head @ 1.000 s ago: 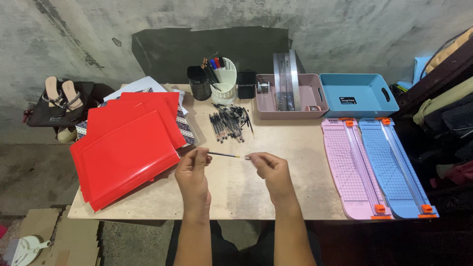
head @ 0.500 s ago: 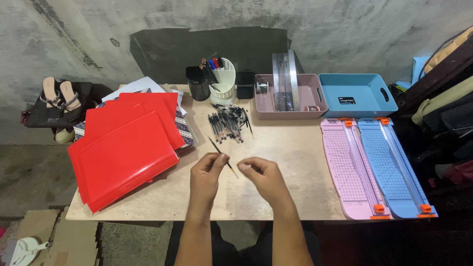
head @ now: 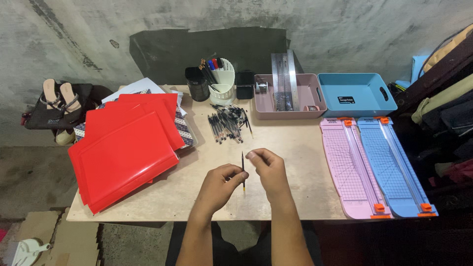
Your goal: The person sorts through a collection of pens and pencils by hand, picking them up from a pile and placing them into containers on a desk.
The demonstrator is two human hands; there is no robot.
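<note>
Swung upright since a moment ago, thin black pen (head: 243, 172) now stands near-vertical | left hand (head: 220, 184) fingers pinch its middle | right hand (head: 266, 169) fingers curled shut just beside its top, contact unclear | pen sits below the loose pen pile (head: 228, 123), above bare worktop (head: 290, 148), right of red folders (head: 123, 150).

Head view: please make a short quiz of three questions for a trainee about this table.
1. True or false: the left hand pinches a thin pen refill.
2. Which tray holds the metal rulers? A) the pink tray B) the blue tray
3. Fill in: the red folders lie on the person's ____ side.

Key: 1 true. 2 A. 3 left.
</note>
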